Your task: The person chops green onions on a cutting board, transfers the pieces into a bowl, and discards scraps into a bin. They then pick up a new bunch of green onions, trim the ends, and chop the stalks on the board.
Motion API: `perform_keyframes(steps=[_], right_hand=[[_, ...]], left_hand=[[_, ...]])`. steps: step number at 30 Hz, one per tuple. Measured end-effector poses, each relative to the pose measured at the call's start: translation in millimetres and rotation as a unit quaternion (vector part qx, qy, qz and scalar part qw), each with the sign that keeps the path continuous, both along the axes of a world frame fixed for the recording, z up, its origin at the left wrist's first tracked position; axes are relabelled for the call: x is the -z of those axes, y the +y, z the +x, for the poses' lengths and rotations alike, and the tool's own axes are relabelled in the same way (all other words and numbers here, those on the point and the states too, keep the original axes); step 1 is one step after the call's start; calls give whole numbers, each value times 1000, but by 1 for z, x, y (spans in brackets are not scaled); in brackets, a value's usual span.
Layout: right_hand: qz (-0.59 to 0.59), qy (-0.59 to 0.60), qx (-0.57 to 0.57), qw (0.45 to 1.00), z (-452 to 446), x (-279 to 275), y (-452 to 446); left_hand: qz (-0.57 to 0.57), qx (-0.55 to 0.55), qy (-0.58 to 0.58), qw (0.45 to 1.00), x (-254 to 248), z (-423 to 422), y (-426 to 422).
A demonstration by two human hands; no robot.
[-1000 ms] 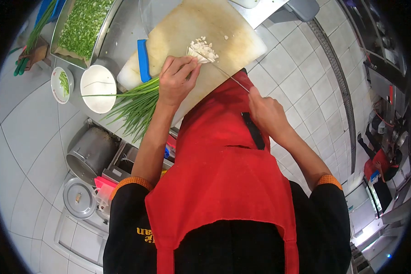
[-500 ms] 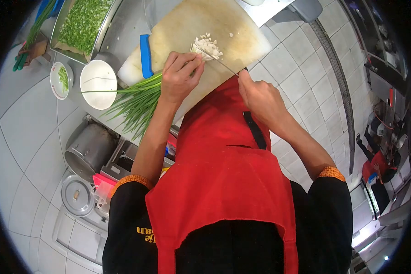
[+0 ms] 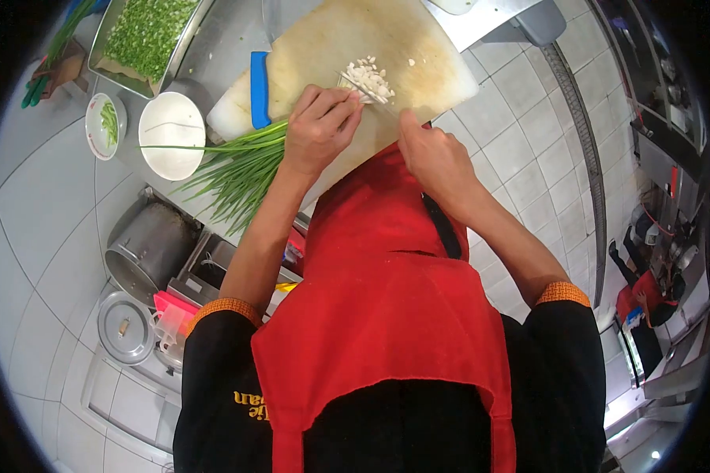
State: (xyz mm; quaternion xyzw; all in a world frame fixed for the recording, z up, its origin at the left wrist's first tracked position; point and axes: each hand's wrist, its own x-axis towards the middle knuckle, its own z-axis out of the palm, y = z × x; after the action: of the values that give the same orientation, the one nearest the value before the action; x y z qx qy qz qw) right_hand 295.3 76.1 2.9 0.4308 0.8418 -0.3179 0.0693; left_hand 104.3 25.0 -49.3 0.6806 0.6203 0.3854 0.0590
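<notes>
My left hand (image 3: 319, 130) is closed around a bunch of spring onions (image 3: 241, 169), its fingertips curled close to the cut white ends. The long green leaves trail out to the left past my wrist. My right hand (image 3: 434, 154) grips a knife, whose thin blade (image 3: 363, 85) stands against the white ends just beyond my left fingers. Its handle is hidden in my fist. Chopped white pieces (image 3: 375, 76) lie in a small heap on the far side of the blade, on a worn cutting board (image 3: 339, 31).
A blue handle-shaped piece (image 3: 259, 91) lies at the board's left edge. Farther left are a white bowl (image 3: 172, 158), a small bowl with green pieces (image 3: 102, 126) and a metal tray of chopped greens (image 3: 150, 35). A large pot (image 3: 146, 248) stands below. Another person (image 3: 643, 292) is far right.
My right hand and the knife have shifted left, closer to my left hand. The board and the chopped heap sit slightly farther right in view.
</notes>
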Motion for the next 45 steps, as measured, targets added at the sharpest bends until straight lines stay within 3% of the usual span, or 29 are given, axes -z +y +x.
perform_keyframes(steps=[8,13,23,31,45], right_hand=[[37,14,19,999,-8,14,-4],[-42,-32,57,997,25,11,-26],[-42,-58,57,996,74,14,-43],[-13,50,30,998,46,10,-26],[-56,92,113,988,29,14,-7]], left_hand=[[6,0,20,1000,0,1,1],[-1,-9,33,999,1,1,-2],[-3,-22,13,1000,-5,-2,-7],[-48,-37,16,998,-16,-13,-24],[-31,-54,5,998,-12,-11,-25]])
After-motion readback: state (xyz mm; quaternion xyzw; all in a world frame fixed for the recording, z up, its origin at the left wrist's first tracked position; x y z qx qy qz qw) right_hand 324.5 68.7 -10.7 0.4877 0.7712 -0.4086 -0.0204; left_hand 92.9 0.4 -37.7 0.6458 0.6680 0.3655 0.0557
